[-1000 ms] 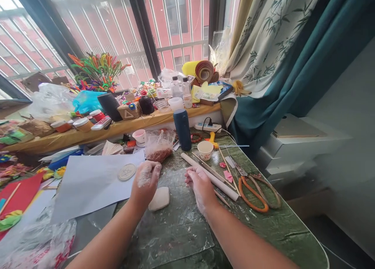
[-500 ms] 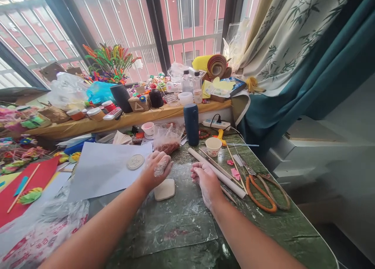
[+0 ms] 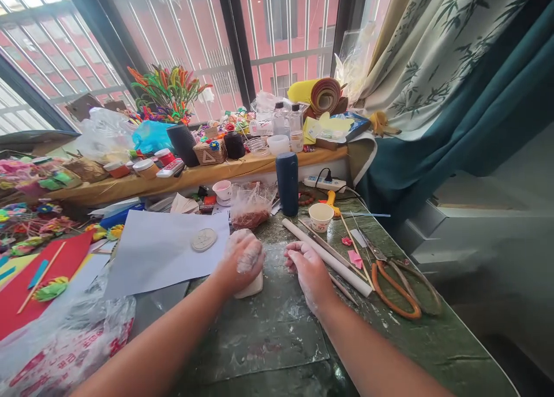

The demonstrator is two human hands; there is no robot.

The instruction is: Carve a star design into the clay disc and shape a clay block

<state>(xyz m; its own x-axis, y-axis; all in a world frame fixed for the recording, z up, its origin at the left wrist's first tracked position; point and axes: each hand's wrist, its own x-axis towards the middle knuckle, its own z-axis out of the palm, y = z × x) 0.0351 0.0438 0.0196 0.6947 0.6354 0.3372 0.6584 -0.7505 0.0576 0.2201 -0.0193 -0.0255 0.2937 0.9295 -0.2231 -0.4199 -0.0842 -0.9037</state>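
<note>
My left hand [image 3: 246, 258], dusted with white powder, has its fingers curled over the far part of a pale, rounded-corner clay slab [image 3: 251, 288]. The hand covers much of the slab; whether anything is inside the fingers is hidden. Just to the right, my right hand [image 3: 308, 273] is closed with fingertips drawn together, also powdery; I cannot make out anything in it. Beneath both lies a clear, smeared sheet [image 3: 277, 333] on the table. A round pale disc with a star pattern [image 3: 203, 240] rests on white paper [image 3: 160, 258] to the left.
Right of my right hand lie a white rolling rod [image 3: 329, 258], thin sticks and large orange-handled scissors [image 3: 396, 290]. Farther back stand a paper cup [image 3: 321, 217], a dark blue cylinder [image 3: 287, 183] and a bag of reddish-brown material [image 3: 251, 212]. A crumpled plastic bag [image 3: 73, 339] is at left.
My left hand has come down and nearer, so it now covers much of the slab that showed before. My right hand stays almost as it was. The view has shifted slightly.
</note>
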